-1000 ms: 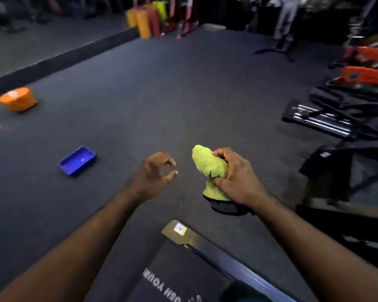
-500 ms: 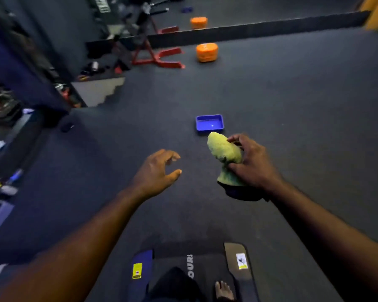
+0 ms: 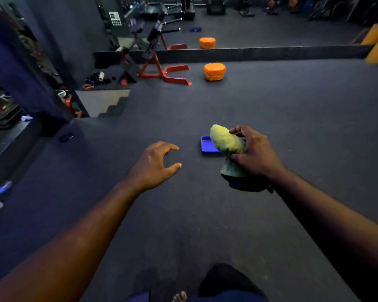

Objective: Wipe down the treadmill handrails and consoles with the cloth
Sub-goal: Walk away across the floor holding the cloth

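Camera view has tipped up since half a second ago: the treadmill deck end with its stickers has slid out at the bottom edge, and only my operator's bare foot (image 3: 179, 296) shows there. The blue tray (image 3: 206, 146) on the dark floor (image 3: 292, 118) was clear above the cloth; it sits lower in the frame and is partly covered by it. The orange block (image 3: 214, 71) and the red stand (image 3: 168, 75) have dropped toward upper centre.

Both hands have kept their pose. The left hand (image 3: 155, 164), at centre frame, is spread moderately wide, fingers loosely curved and thumb apart; it holds nothing and hovers over the floor. The right hand (image 3: 255, 155), right of centre, grips the yellow-green cloth (image 3: 226, 141) round its waist, thumb and fingers curled about it. The bunched top of the cloth stands up to the left of the fingers, and the lower end flares out under the palm. A dark mass hangs beneath; I cannot tell whether it belongs to the cloth.
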Available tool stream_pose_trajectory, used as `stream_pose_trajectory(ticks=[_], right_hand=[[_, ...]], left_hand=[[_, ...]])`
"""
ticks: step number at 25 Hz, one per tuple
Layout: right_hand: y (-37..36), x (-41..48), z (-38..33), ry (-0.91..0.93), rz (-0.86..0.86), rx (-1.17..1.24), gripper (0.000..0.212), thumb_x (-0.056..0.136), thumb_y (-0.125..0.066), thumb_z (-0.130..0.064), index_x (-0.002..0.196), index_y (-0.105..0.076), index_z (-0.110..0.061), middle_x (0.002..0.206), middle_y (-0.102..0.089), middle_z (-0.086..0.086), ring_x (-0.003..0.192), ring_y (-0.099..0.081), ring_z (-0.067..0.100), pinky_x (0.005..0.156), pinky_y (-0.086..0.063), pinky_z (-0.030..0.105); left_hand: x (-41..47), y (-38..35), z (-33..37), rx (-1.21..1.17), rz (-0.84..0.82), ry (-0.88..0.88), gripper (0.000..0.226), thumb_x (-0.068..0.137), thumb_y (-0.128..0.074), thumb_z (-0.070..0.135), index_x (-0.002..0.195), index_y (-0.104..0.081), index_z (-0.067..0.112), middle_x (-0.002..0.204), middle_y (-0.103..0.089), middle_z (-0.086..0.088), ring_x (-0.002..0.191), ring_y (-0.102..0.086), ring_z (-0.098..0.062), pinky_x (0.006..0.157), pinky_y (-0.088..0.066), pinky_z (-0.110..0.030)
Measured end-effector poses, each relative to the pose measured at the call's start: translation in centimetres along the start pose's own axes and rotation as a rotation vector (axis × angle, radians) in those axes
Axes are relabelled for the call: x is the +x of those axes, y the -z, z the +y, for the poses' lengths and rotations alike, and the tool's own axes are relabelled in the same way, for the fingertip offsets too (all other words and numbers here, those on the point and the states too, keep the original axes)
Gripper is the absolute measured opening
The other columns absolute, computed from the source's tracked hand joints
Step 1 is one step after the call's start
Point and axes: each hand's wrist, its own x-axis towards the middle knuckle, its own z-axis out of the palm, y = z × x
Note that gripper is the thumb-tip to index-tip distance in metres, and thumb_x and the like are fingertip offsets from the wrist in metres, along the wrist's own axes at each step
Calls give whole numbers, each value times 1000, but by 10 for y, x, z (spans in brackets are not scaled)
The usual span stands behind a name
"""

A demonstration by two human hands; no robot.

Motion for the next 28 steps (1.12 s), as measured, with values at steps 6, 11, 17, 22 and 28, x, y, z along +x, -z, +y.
stream_pose_trajectory(ticks=[6,11,17,22,28], right_hand=[[8,95,38,-26,64,31,62,68,-80,-14,124,-60,-32,119,-66,-11,107,-63,17,94,-54,37],[-2,189,131,-52,61,24,65,62,-78,-32,123,-58,-33,114,-68,-11,101,-65,15,93,-56,38],[-89,357,364,-138,107,28,66,68,-86,-28,128,-60,-29,108,-70,-3,98,-66,20,86,-55,32],[-133,496,455,-289,-70,0,89,64,-75,-36,148,-45,-37,119,-62,-1,110,-63,24,87,-48,28],[-188,688,557,-263,-184,-66,101,60,-72,-27,154,-37,-38,133,-56,3,121,-60,27,103,-52,40]], left_hand=[[123,-10,-28,9,27,-62,46,87,-85,33,127,-68,20,119,-63,3,106,-61,-10,92,-47,-25],[247,-86,-68,18,16,-106,46,86,-86,32,126,-68,19,119,-64,4,107,-60,-9,92,-47,-25],[428,-310,-179,115,56,-133,46,84,-85,33,124,-69,16,125,-68,-4,117,-63,-25,101,-48,-36],[568,-379,-237,3,-114,-47,50,79,-74,47,119,-71,15,115,-70,-3,105,-67,-22,96,-53,-34],[791,-452,-334,-58,-137,-5,44,83,-85,30,122,-70,15,118,-69,-4,108,-65,-21,98,-51,-33]])
